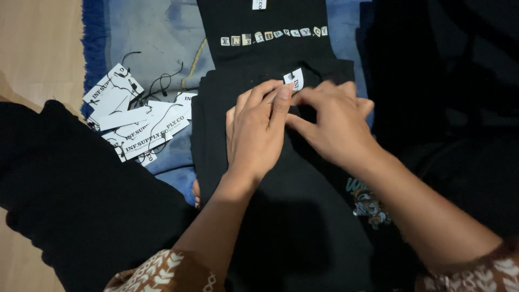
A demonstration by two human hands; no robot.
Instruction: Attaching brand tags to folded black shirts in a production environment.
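A: where's the small white neck label point(294, 79)?
B: at the collar of the folded black garment point(281, 216), top centre of the stack. Left hand point(254, 135) index fingertip lies right against its lower left edge, touching or nearly so

A: left fingers?
B: extended, loosely together, lying flat on the cloth. Nothing clamped that I can see. Can't tell if the thumb pinches fabric underneath, it's hidden

A: right hand point(338, 127)?
B: just right of the label, fingers curled down onto the collar, thumb pointing toward the left hand. Fingertips are tucked into black fabric, so grip can't be confirmed. Label sits between the two hands' fingertips, slightly above them

A: surroundings?
B: pile of white hang tags point(132, 121) with black strings to the left, on a blue mat point(157, 38). Second black garment point(270, 27) with a row of small printed letter patches lies above the stack. Wood floor point(38, 48) far left
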